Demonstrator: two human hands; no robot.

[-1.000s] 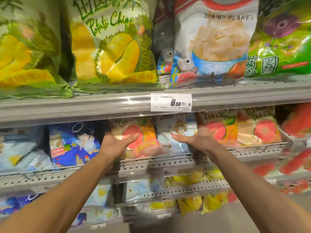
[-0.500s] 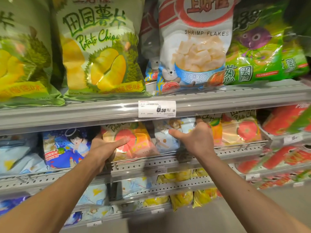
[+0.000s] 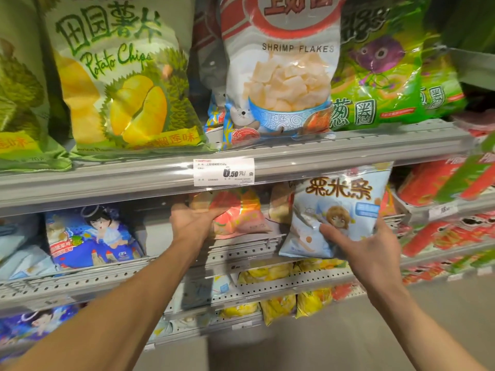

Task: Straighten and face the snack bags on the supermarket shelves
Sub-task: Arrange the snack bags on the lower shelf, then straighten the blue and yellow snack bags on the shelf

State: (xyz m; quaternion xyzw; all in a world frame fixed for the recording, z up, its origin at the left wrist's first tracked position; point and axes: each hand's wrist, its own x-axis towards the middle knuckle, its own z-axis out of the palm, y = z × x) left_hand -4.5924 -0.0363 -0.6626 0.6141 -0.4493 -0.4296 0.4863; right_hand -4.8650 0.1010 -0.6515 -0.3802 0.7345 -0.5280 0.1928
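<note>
My right hand (image 3: 372, 246) grips a pale blue snack bag (image 3: 338, 207) with a cartoon figure, holding it upright in front of the middle shelf, clear of the row. My left hand (image 3: 191, 223) reaches under the upper shelf rail (image 3: 107, 183) and holds the left side of an orange and pink bag (image 3: 239, 214) that stands on the middle shelf. A dark blue cartoon bag (image 3: 91, 234) stands to the left, with an empty gap between it and my left hand.
The upper shelf carries large bags: durian potato chips (image 3: 120, 76), shrimp flakes (image 3: 284, 68) and green onion rings (image 3: 380, 76). A price tag (image 3: 223, 171) sits on the rail. Red bags (image 3: 444, 231) fill the right; yellow bags (image 3: 284, 306) sit on lower shelves.
My right hand has pulled the pale blue bag out of the row toward me and to the right. My left hand has slid right onto the orange and pink bag.
</note>
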